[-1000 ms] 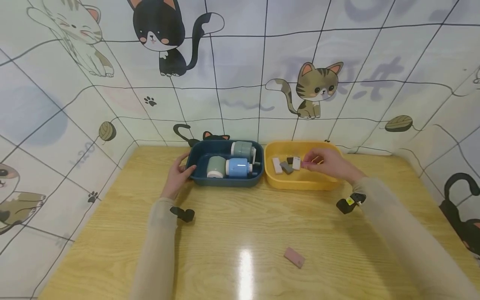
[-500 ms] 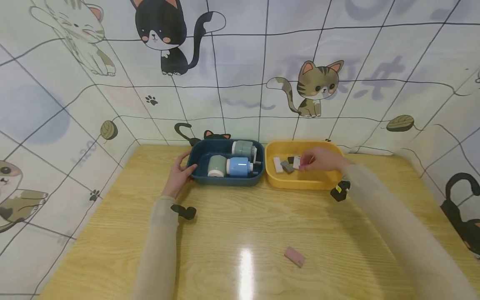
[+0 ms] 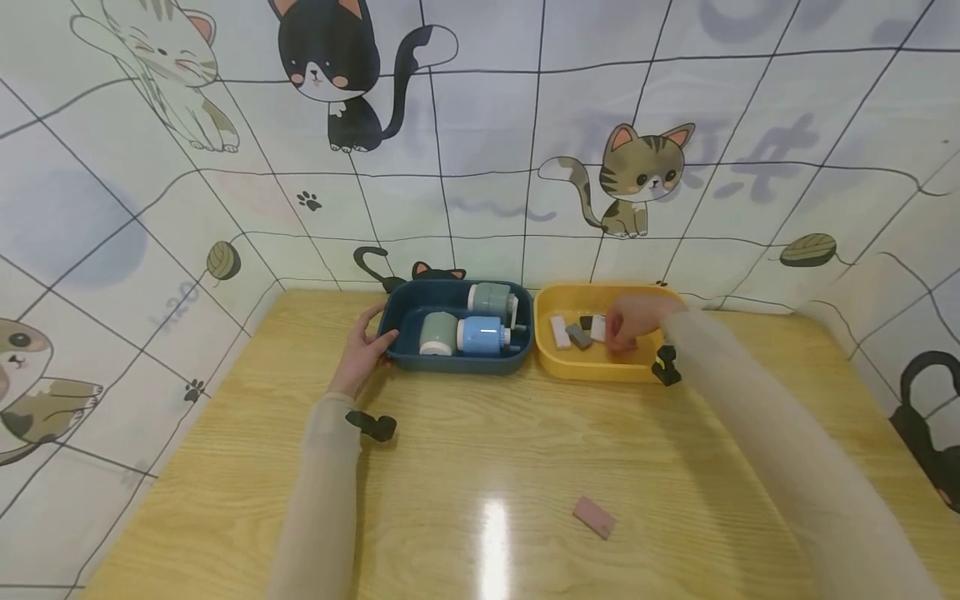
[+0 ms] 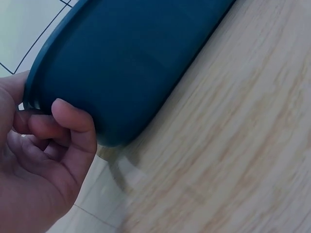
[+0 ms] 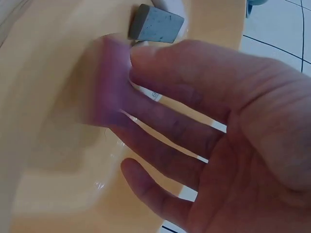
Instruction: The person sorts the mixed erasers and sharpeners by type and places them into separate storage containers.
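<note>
My left hand (image 3: 365, 346) grips the left end of the dark blue tray (image 3: 457, 363); in the left wrist view the left hand (image 4: 46, 145) has its thumb against the blue tray's wall (image 4: 136, 58) and its fingers curled at the rim. My right hand (image 3: 628, 325) is inside the yellow tray (image 3: 592, 367). In the right wrist view the right hand (image 5: 194, 126) has its fingers spread and nearly straight. A blurred pink eraser (image 5: 109, 82) is at the tips of thumb and forefinger, above the yellow tray's floor (image 5: 48, 150). A grey eraser (image 5: 155, 24) lies beyond it.
The blue tray holds a blue sharpener (image 3: 481, 335) and two greenish ones (image 3: 435, 333). In the yellow tray lie a white eraser (image 3: 559, 331) and the grey eraser (image 3: 578, 336). Another pink eraser (image 3: 594, 517) lies on the wooden table near the front. Cat-patterned walls surround the table.
My right hand has moved left and deeper into the yellow tray, its fingers now spread. The left hand has stayed on the blue tray.
</note>
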Action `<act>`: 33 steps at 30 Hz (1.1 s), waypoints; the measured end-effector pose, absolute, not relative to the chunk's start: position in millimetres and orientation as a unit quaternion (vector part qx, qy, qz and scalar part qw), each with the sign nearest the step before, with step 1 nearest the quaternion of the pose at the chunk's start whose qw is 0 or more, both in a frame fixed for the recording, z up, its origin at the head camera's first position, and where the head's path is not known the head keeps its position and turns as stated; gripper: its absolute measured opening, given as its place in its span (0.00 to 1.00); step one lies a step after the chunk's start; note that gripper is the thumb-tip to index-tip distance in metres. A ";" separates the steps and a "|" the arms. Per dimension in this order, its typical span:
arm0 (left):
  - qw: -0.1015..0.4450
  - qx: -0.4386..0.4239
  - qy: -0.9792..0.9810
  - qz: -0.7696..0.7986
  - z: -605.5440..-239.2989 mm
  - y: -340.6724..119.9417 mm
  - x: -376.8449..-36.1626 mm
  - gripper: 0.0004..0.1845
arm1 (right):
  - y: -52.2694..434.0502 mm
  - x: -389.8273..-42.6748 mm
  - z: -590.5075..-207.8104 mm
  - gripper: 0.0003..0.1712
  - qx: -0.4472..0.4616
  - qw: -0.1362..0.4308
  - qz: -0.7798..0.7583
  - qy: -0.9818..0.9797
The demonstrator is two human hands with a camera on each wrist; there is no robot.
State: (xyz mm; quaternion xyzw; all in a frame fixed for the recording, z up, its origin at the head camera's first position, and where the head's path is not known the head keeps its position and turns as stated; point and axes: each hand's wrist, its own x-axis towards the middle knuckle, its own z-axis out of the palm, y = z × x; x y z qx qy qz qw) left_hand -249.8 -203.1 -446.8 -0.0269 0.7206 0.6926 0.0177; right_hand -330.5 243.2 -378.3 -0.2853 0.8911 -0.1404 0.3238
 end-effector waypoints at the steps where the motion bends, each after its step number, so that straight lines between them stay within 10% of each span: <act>1: 0.018 -0.027 0.720 0.693 -446.9 -202.5 -249.5 0.33 | 243.6 -330.8 -378.4 0.05 -0.278 0.327 -0.139 0.893; 15: 0.009 -0.037 0.731 0.681 -464.6 -206.8 -259.3 0.32 | 247.6 -312.0 -369.1 0.21 -0.261 0.302 -0.154 0.904; 33: 0.017 -0.038 0.719 0.694 -457.4 -205.2 -256.8 0.32 | 255.5 -266.6 -357.8 0.16 -0.308 0.172 -0.263 0.898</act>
